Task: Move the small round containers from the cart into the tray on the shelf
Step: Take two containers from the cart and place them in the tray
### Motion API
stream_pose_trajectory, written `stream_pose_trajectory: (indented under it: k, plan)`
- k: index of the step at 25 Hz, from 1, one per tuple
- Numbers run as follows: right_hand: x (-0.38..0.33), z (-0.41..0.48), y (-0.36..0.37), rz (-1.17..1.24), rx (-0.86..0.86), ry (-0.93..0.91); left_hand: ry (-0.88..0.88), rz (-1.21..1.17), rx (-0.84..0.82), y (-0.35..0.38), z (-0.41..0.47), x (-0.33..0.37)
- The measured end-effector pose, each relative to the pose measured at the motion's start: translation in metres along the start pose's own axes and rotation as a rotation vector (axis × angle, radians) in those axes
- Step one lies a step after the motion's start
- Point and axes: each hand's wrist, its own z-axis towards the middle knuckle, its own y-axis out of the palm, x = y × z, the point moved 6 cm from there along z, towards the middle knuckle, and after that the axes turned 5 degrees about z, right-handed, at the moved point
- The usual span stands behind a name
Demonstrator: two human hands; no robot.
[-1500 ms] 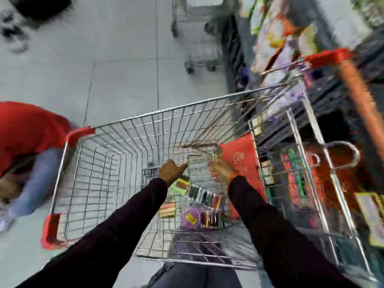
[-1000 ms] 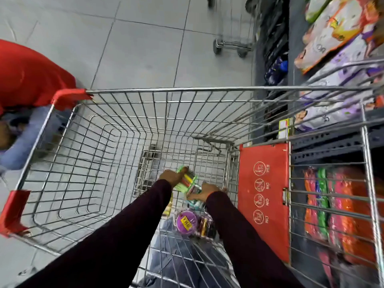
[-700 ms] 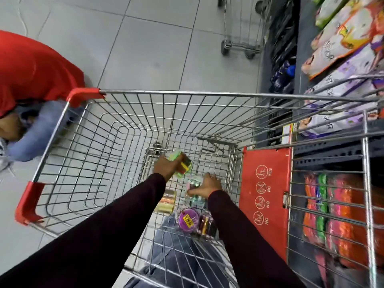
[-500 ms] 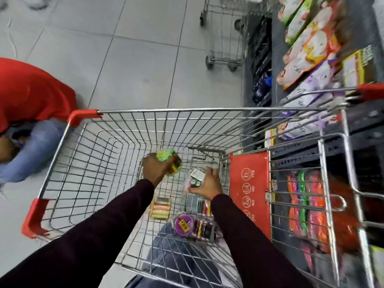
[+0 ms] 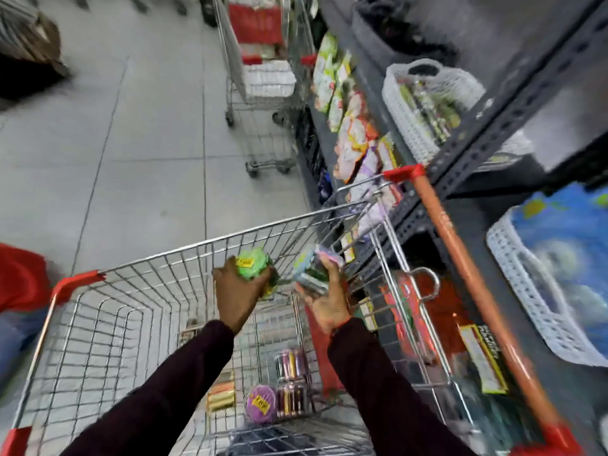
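Both hands are loaded above the cart: left hand wrapped around a green-lidded container, right hand cupping a pale one. The white tray sits up and right of the cart, nearer the right hand.
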Motion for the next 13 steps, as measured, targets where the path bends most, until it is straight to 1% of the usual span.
stream_pose_trajectory:
  k: [1,3,5,8,9,11,13]
  plan:
    - [-0.009,-0.006,0.004,0.067,-0.018,-0.039,0.026,0.029,-0.013,0.005,-0.007,0.012]
    - [-0.02,-0.018,0.01,0.087,-0.061,-0.107,0.059,0.019,-0.065,0.016,-0.02,0.033]
    - [-0.03,-0.034,0.01,0.028,-0.099,-0.167,0.087,0.019,-0.068,0.018,-0.026,0.051]
    - [-0.047,-0.051,0.002,-0.055,-0.156,-0.245,0.145,-0.049,-0.043,0.008,-0.029,0.075]
    - [-0.054,-0.058,0.001,-0.108,-0.183,-0.267,0.177,-0.055,-0.022,0.003,-0.032,0.083]
    - [-0.072,-0.073,0.004,-0.29,-0.222,-0.322,0.231,-0.044,0.042,-0.007,-0.039,0.101]
    - [-0.099,-0.093,0.007,-0.47,-0.226,-0.442,0.298,-0.075,0.076,-0.013,-0.049,0.129]
